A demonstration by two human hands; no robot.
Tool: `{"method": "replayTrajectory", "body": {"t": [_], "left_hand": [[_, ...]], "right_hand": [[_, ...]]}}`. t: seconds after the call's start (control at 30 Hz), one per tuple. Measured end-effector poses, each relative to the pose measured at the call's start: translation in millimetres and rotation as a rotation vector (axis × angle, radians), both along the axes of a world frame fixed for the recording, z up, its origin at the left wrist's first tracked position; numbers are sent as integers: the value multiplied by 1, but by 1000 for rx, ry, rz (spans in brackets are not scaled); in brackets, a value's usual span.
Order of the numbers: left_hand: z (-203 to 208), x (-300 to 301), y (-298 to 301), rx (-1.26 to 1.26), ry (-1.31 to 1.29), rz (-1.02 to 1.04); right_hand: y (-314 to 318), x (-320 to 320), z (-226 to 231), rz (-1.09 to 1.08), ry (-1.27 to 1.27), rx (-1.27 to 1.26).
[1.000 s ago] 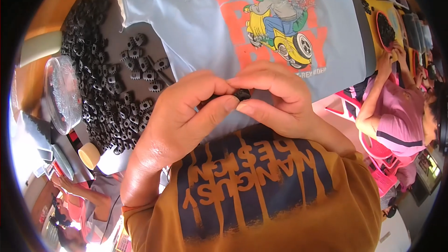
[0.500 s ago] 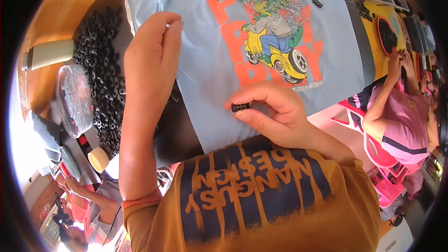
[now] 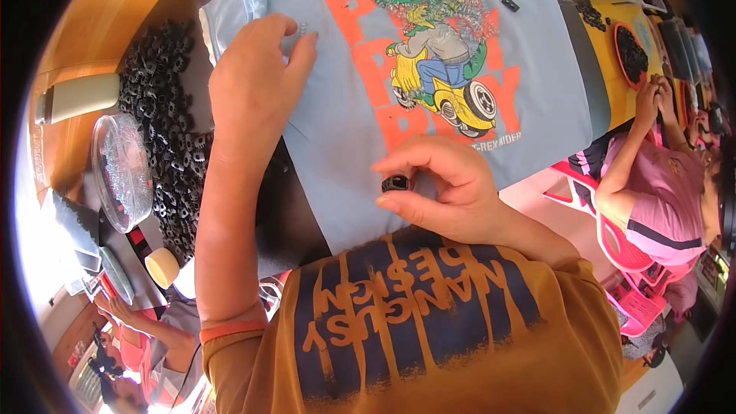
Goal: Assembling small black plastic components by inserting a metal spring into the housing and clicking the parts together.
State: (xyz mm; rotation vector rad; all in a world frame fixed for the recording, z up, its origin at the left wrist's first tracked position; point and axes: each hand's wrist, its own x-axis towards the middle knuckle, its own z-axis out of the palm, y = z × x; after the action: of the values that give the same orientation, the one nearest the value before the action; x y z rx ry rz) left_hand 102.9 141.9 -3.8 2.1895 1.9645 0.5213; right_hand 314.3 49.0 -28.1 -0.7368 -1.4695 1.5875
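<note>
A small black plastic piece with a hollow end is pinched between the thumb and fingers of my right hand, just above the lower part of a light blue T-shirt. My left hand hovers over the shirt's left side, thumb and forefinger apart, holding nothing that I can see. Close to its fingertips lies a tiny coil spring. Many more small metal springs are heaped across the shirt's printed picture. Another black piece rests on the cloth to the right of them.
Left of my forearm spreads a large heap of black plastic pieces, beside a clear round dish with springs. A red-rimmed bowl of black parts stands on the right. Co-workers sit at both sides, one near pink chairs.
The left thumb and forefinger have spread apart beside the loose spring. In my right fingers the black piece has turned, showing its hollow end.
</note>
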Motion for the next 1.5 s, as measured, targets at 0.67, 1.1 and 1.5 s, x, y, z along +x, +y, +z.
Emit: {"method": "replayTrajectory", "body": {"t": [0.67,1.1,1.5], "left_hand": [[63,16,-93,-724,-914,-51],[64,17,-95,-729,-660,-88],[55,9,-107,-547,-1087,14]], "right_hand": [[6,1,-2,-39,-39,129],[1,-5,-2,-93,-123,325],[-1,-3,5,-55,-64,138]]}}
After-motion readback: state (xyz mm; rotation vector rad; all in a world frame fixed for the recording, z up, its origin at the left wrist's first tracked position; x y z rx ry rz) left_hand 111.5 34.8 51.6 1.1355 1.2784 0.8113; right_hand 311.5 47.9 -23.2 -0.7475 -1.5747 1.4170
